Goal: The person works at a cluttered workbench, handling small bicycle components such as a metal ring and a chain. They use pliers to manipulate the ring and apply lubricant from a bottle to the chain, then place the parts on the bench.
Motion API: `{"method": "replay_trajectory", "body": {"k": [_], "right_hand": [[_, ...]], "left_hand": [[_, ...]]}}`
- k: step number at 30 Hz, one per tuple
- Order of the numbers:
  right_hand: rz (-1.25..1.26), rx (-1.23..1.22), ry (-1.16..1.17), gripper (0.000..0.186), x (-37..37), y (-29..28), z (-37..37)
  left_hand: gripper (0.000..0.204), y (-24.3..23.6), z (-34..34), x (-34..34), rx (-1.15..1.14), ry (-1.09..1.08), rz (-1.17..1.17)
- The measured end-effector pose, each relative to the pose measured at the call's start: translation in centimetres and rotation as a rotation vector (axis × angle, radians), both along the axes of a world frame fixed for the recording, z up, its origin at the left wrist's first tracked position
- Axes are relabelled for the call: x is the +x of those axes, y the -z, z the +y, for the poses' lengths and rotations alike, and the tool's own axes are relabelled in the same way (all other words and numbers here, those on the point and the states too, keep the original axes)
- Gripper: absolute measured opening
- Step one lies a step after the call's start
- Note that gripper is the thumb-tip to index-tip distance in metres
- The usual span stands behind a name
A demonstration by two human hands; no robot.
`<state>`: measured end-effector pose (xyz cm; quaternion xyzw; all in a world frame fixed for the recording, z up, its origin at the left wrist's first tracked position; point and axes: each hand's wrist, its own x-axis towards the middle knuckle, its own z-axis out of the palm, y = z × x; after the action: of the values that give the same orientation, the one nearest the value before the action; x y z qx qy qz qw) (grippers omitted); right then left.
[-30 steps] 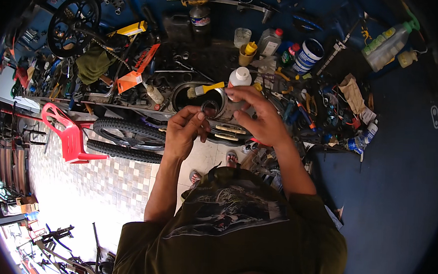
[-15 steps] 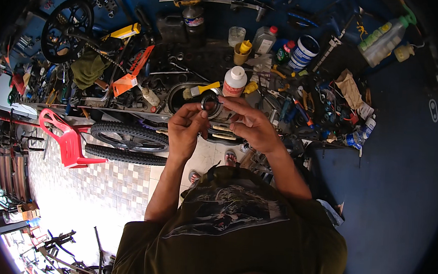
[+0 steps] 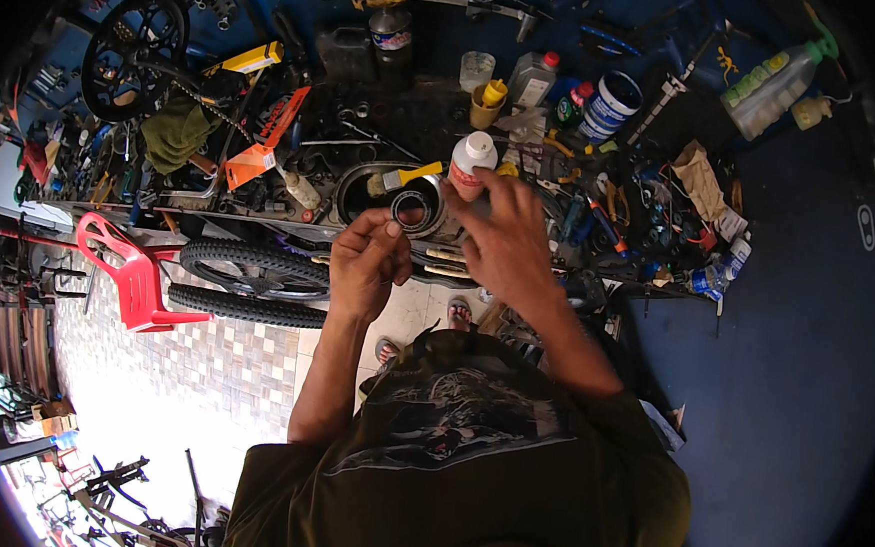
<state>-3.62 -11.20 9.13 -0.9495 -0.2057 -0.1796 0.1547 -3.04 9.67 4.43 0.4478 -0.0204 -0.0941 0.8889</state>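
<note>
A dark bearing ring [image 3: 398, 202] is pinched upright between the thumb and fingers of my left hand [image 3: 363, 269], above the near edge of the workbench. Behind it sits a round metal basin [image 3: 345, 200], in which a yellow-handled brush [image 3: 411, 177] rests. My right hand [image 3: 508, 240] is raised just right of the ring, fingers apart and holding nothing visible. Beyond its fingertips stands a white bottle [image 3: 478, 150] with a white cap and a red label. Whether the fingers touch the bottle I cannot tell.
Tools crowd the workbench, with pliers [image 3: 617, 201] at the right. Farther back are a blue-and-white tub [image 3: 609, 108] and a grey red-capped bottle [image 3: 533, 79]. A crank with a chainring [image 3: 135, 54] lies at left. Below are bicycle tires [image 3: 245, 308] and a red chair [image 3: 137, 280].
My right hand has come away from the ring, lifting toward the white bottle with its fingers spreading. The ring in my left hand now faces more openly and sits slightly lower.
</note>
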Motion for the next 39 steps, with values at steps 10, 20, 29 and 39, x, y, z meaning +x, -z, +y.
{"method": "replay_trajectory", "body": {"k": [10, 20, 29, 39], "right_hand": [[-0.116, 0.043, -0.199, 0.061, 1.3, -2.9, -0.7], [0.245, 0.644, -0.284, 0.052, -0.7, 0.1, -0.1], [0.676, 1.721, -0.174, 0.068, 0.3, 2.5, 3.4], [0.580, 0.747, -0.433, 0.063, 3.8, -2.2, -1.0]], "left_hand": [[0.014, -0.5, -0.2, 0.2, 0.016, 0.018, -0.018], [0.016, -0.6, -0.7, -0.4, -0.101, -0.071, 0.020], [0.023, 1.1, -2.5, -0.7, -0.070, -0.084, -0.086], [0.020, -0.4, 0.9, 0.5, 0.259, 0.171, -0.217]]}}
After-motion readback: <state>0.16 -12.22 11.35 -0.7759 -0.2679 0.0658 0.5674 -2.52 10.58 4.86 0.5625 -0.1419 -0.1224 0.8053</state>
